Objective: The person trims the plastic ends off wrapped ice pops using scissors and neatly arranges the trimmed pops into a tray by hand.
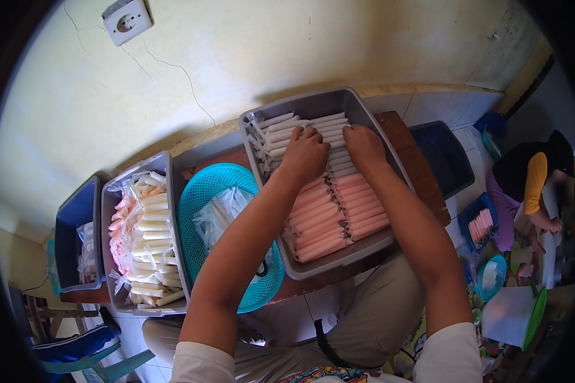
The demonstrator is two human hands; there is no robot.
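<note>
A grey bin (294, 267) holds rows of thin wrapped sticks, grey-white ones (332, 120) toward the wall and pink ones (313, 220) nearer me. My left hand (306, 153) rests on the grey-white rows with its fingers curled down; what lies under the fingertips is hidden. Beside it, my right hand (363, 147) is closed at the right end of the same rows, and anything between its fingers is too small to make out. The two hands are a short gap apart, both inside the bin.
A turquoise basket (184, 207) with clear plastic bags stands left of the bin. Further left are a bin (108, 255) of cream and pink sticks and a dark blue bin (76, 207). An empty dark bin (441, 159) and a seated person (530, 185) are at right.
</note>
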